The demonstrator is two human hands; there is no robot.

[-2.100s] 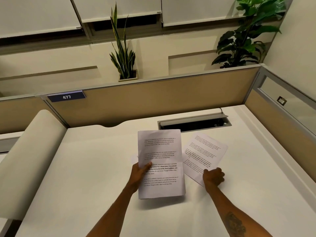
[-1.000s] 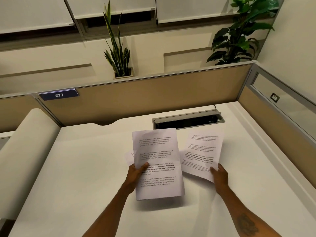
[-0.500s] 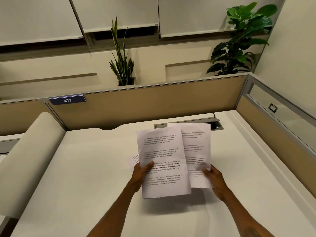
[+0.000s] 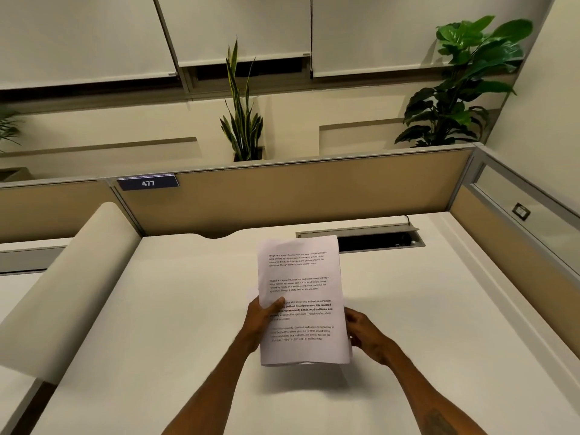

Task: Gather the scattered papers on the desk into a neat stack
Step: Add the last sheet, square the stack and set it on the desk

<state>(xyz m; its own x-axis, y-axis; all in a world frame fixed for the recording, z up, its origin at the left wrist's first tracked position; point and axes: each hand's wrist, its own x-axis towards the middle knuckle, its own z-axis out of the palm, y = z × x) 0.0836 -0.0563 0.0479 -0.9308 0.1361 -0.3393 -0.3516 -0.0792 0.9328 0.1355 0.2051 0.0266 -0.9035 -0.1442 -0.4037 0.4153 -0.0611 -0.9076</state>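
A stack of white printed papers (image 4: 301, 277) is held upright above the white desk (image 4: 157, 309), its shadow falling on the desk below. My left hand (image 4: 260, 318) grips its left edge, thumb over the front sheet. My right hand (image 4: 365, 335) holds the right edge from behind, fingers mostly hidden by the sheets. The sheets lie nearly flush, with slight offsets showing at the bottom edge. No loose paper is visible on the desk.
A cable tray opening (image 4: 376, 240) is cut into the desk behind the papers. Tan partition walls (image 4: 314, 196) bound the back and right sides. A padded roll-shaped divider (image 4: 72, 287) borders the left. Plants (image 4: 243, 127) stand beyond the partition.
My right hand lifted the loose sheet from the desk, swung it left and brought it behind the sheets in my left hand; they now overlap as one stack.
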